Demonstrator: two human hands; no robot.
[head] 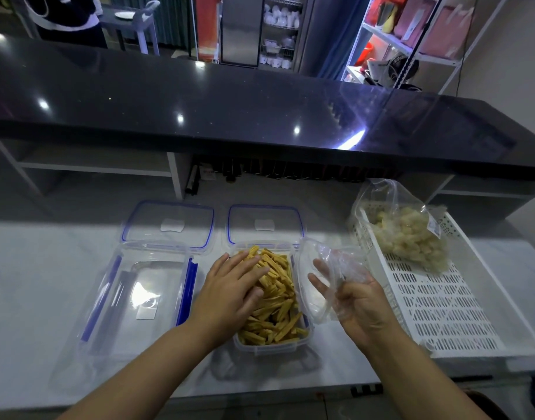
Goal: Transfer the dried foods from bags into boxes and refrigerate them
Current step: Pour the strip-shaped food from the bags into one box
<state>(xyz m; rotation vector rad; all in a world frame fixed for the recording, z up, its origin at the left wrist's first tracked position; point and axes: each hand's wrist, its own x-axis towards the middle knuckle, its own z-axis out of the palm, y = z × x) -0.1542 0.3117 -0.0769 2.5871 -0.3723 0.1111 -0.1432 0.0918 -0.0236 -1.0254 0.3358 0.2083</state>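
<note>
Middle box [272, 348] is heaped with yellow dried strips [280, 294], its blue-trimmed lid [264, 224] lying open on the far side. Just left of it, a second clear box [145, 286] sits empty, its own lid [169, 224] open too. The emptied bag [336, 265] is crumpled in the right hand [358, 304] beside the full box. Far right, another bag [408, 234] of pale puffy pieces lies in a white basket [442, 313].
</note>
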